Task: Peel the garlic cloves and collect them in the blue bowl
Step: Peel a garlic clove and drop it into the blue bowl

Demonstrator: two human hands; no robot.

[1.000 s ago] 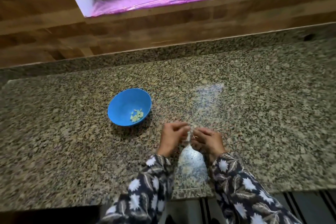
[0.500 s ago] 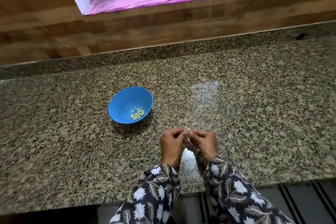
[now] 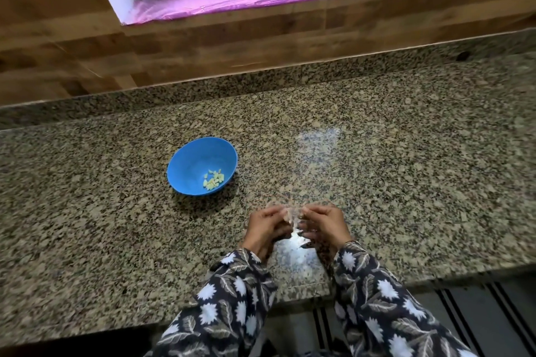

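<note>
- Head view shows us a speckled granite counter [image 3: 406, 182] spanning the frame.
- We see the blue bowl [image 3: 185, 159] standing on it, left of and beyond our hands.
- Our left hand [image 3: 265, 229] and right hand [image 3: 326, 226] meet near the front edge, fingers curled, both pinching a blurred garlic clove [image 3: 291, 215].
- We see several peeled cloves [image 3: 214, 180] lying inside the bowl.

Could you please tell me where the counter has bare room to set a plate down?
Bare counter shows right of the right hand, to the frame edge, and left of the bowl. The strip between the bowl and the back wall is bare. It is crowded where the left hand and right hand pinch garlic, beside the bowl.
</note>
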